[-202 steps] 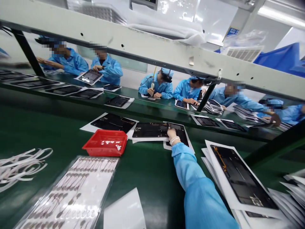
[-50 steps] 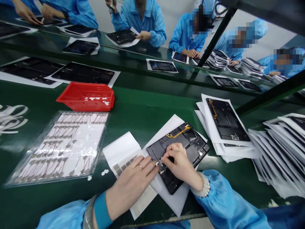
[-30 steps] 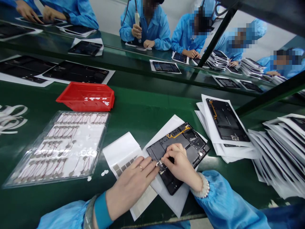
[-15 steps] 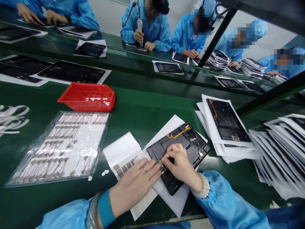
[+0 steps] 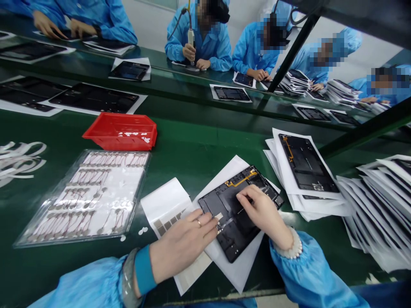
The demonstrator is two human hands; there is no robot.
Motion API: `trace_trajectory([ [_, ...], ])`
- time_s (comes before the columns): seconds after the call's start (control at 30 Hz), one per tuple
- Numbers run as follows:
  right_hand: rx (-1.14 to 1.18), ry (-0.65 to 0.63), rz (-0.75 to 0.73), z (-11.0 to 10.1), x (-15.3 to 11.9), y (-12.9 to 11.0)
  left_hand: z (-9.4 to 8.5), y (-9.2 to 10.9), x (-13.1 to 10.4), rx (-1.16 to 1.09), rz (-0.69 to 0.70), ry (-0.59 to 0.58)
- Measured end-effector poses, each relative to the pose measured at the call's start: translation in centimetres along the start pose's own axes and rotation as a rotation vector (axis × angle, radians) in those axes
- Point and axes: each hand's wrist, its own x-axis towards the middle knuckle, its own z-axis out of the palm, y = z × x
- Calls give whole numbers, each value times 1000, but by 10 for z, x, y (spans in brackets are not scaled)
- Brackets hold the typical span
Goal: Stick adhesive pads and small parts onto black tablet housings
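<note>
A black tablet housing [image 5: 237, 231] with an orange flex cable [image 5: 242, 180] lies tilted on white paper [image 5: 234, 164]. My left hand [image 5: 184, 241] lies flat, fingers stretched out, its fingertips on the housing's lower left edge beside a small pale patch [image 5: 218, 216]. Over the middle of the housing is my right hand [image 5: 261, 211], thumb and fingers pinched together; what they hold, if anything, is too small to make out. Partly under my left hand sits a sheet with grey squares [image 5: 167, 197].
A red bin [image 5: 123, 130] and a clear tray of wired discs [image 5: 86, 192] stand at the left. Papered housings [image 5: 306, 162] and a tall stack [image 5: 379, 209] are at the right. Several people in blue work across the bench, one person's hand [image 5: 189, 52] holding a tool.
My right hand has moved up and right, away from my left fingertips, uncovering the pale patch. My left hand has hardly moved. The view has shifted slightly.
</note>
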Motion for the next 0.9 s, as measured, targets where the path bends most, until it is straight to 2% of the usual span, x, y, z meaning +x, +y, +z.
trace_trajectory([
  [0.1, 7, -51, -80, 10, 1, 4, -5, -9, 12, -93, -25, -38],
  [0.23, -73, -26, -108, 21, 1, 1, -9, -14, 22, -152, -31, -68],
  [0.37, -74, -35, -98, 20, 2, -1, -9, -14, 22, -195, -80, -89],
  [0.77, -67, -41, -103, 19, 2, 0, -5, -18, 20, -250, -72, -88],
  [0.9, -68, -41, -98, 19, 2, 1, -10, -24, 16, -169, -137, -77],
])
